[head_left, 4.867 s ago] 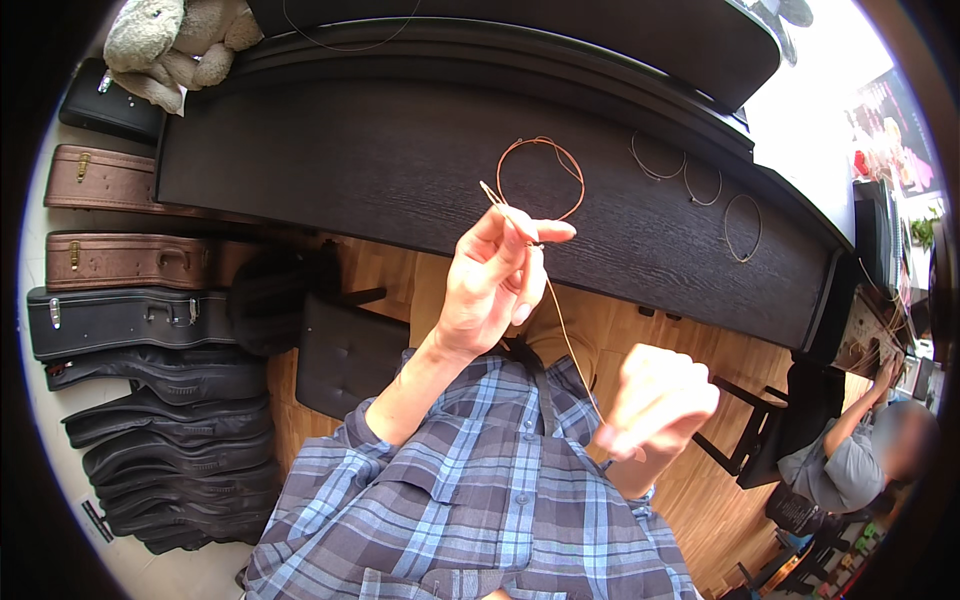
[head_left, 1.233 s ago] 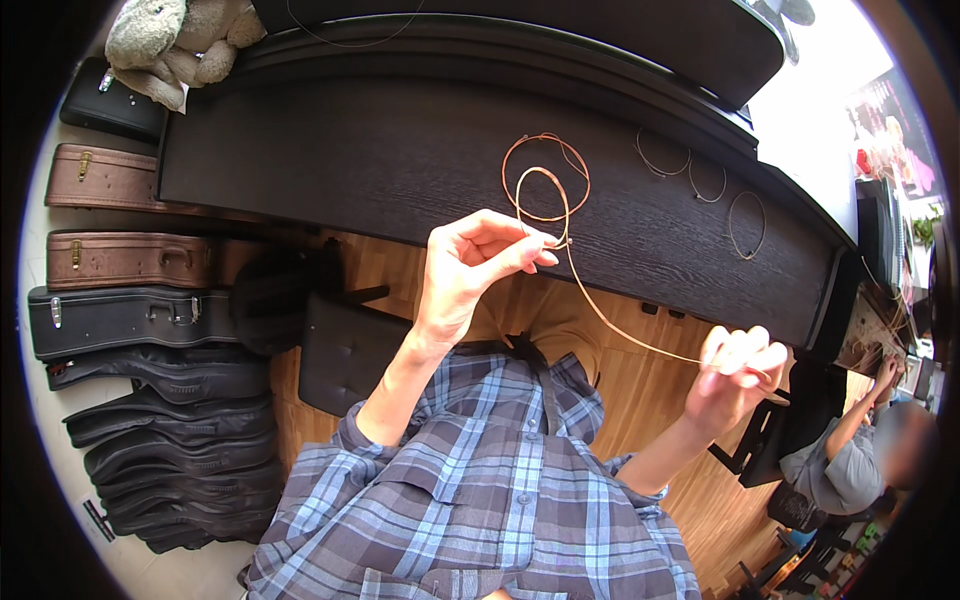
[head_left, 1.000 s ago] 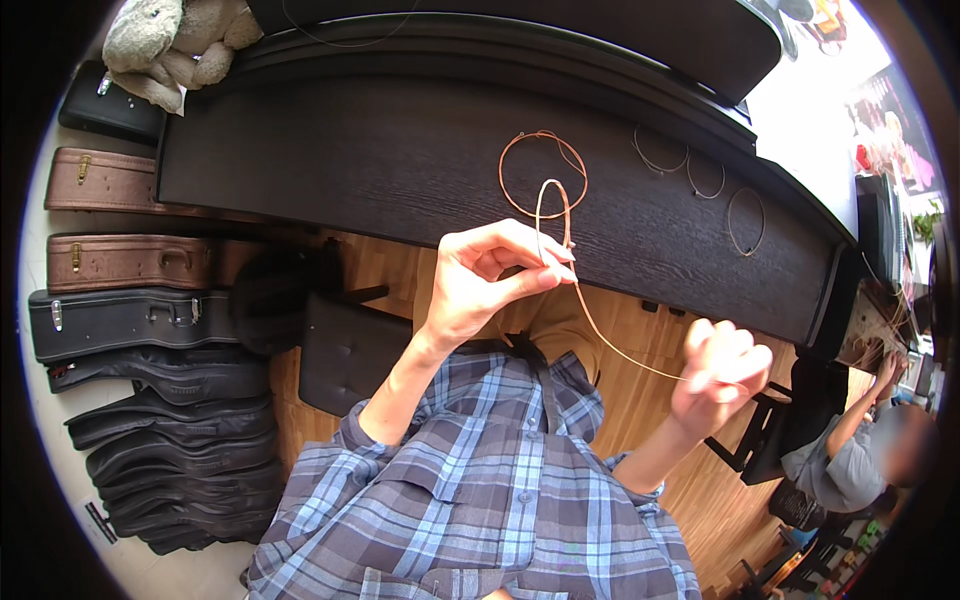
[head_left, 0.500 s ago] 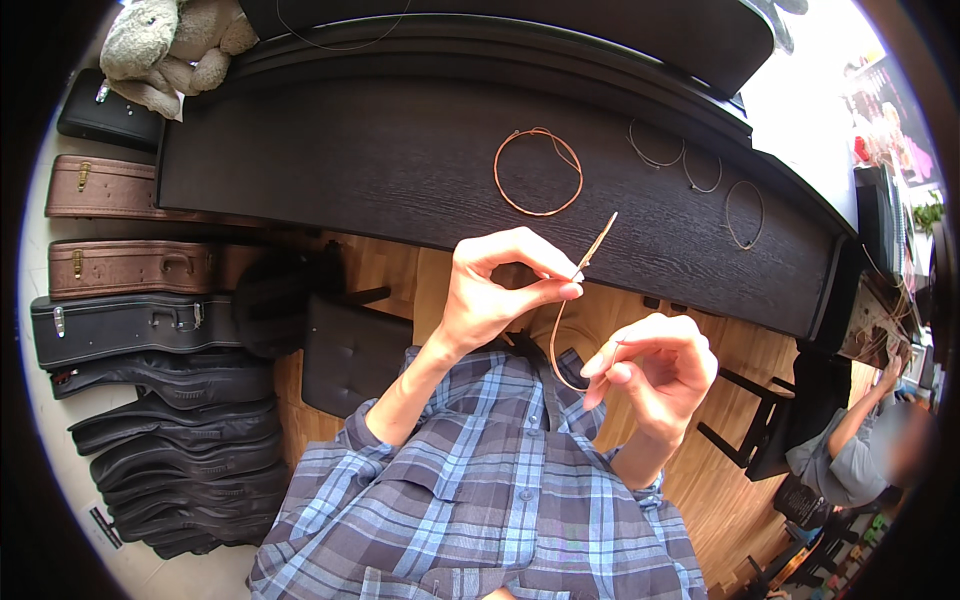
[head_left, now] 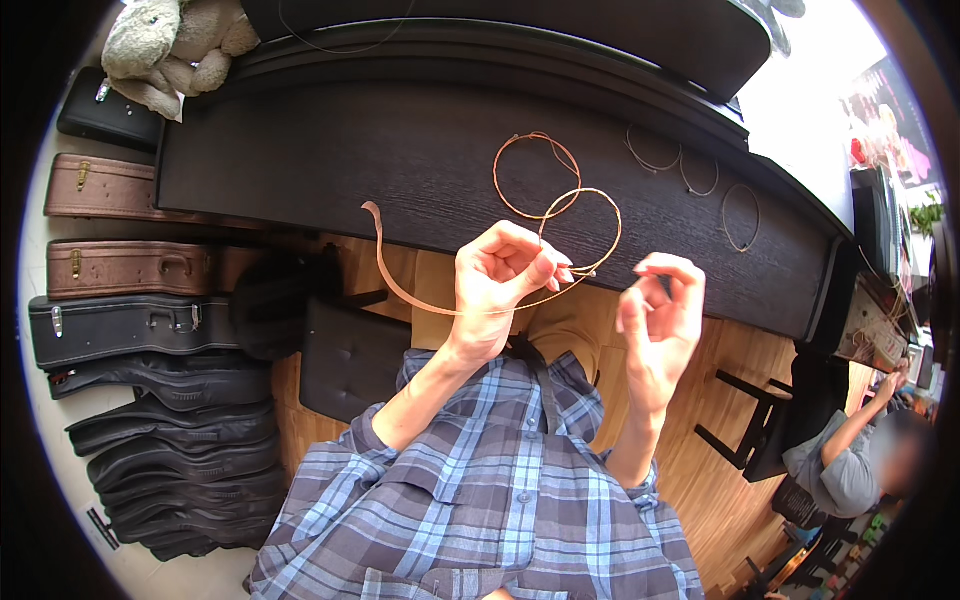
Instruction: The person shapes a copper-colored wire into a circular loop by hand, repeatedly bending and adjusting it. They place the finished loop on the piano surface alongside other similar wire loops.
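My left hand (head_left: 492, 280) pinches a coiled copper-coloured instrument string (head_left: 619, 228) between thumb and fingers. Its loop stands up beyond the fingertips, while a loose tail sweeps past the wrist and curls up to the left. Just right of the loop, my right hand (head_left: 662, 325) is raised with curled, parted fingers and nothing visible in them. Another copper-coloured coiled string (head_left: 497, 170) lies on the black wooden top (head_left: 330, 150) behind the held loop. Several thin, dull strings (head_left: 725, 220) rest farther right on that surface.
Brown and black instrument cases (head_left: 125, 270) stand in a row at the left, below a grey plush toy (head_left: 145, 45). A black padded seat (head_left: 345, 360) is under the top's near edge. At the far right, a person in a grey shirt (head_left: 845, 465) works at a cluttered table.
The held string's loop now shows upright beyond my left hand, and its tail has swung out to the left. My right hand has let go of the string and moved up slightly.
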Demonstrator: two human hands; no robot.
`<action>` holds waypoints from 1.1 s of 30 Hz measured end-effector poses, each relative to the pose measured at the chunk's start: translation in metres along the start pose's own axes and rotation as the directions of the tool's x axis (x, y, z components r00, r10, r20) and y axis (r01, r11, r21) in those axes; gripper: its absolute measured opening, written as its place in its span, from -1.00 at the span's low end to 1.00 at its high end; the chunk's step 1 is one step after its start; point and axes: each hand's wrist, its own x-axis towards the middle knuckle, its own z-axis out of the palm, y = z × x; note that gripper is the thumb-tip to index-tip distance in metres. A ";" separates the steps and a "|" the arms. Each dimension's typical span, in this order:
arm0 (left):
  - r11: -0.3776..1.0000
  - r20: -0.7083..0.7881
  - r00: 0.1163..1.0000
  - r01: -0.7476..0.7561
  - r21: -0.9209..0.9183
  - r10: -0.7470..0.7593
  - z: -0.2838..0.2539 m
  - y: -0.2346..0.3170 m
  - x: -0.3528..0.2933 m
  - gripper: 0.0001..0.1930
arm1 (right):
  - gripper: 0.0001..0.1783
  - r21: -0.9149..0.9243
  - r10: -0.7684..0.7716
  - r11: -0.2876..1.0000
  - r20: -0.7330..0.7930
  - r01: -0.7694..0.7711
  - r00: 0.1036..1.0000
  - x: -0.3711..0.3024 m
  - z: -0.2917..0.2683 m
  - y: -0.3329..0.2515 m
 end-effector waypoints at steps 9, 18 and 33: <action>0.997 0.071 0.997 0.033 -0.067 -0.028 0.003 0.004 -0.006 -0.84 | -0.78 0.295 0.168 0.928 0.217 -0.228 0.962 0.001 0.016 0.016; 0.997 0.163 0.984 0.075 -0.029 -0.069 0.002 0.016 -0.003 -0.70 | -0.83 0.355 0.154 0.907 0.225 -0.228 0.962 0.002 0.014 0.006; 0.935 -0.306 0.949 0.170 0.311 -0.070 -0.062 0.078 0.005 -0.75 | -0.87 0.320 0.284 0.851 0.388 -0.417 0.877 0.013 -0.016 -0.019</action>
